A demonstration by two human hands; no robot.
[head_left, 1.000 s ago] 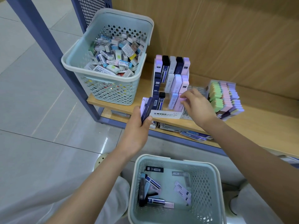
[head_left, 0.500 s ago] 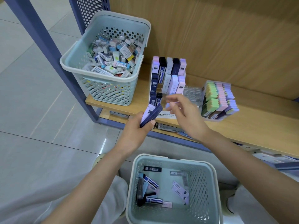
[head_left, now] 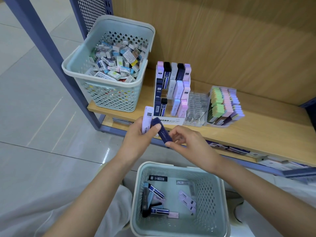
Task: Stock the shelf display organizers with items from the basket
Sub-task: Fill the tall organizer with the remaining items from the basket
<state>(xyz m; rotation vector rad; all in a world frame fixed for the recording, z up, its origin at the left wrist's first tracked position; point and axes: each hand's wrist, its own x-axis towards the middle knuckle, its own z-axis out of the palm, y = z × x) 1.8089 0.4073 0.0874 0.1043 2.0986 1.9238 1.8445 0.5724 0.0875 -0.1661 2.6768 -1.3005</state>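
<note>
Head view: the white display organizer [head_left: 169, 120] stands on the wooden shelf [head_left: 256, 132], its slots partly filled with upright lilac, pink, blue and dark lead cases. Just in front of its left corner, the left hand [head_left: 136, 135] is curled round a lilac case [head_left: 147, 119], which points up, and its thumb presses on the upper end of a navy case [head_left: 161, 133]. The right hand [head_left: 186, 144], in front of the organizer, pinches the lower end of that navy case between fingertips and thumb. The case slants between the two hands. Below the organizer, on the floor, is the pale green basket [head_left: 207, 197], with a few loose cases [head_left: 156, 190] on its bottom. Left of the organizer a second basket [head_left: 106, 94] on the shelf is full of small erasers. On the organizer's right stands a clear tray [head_left: 196, 106], and beyond it a rack of pastel blocks [head_left: 224, 106].
</note>
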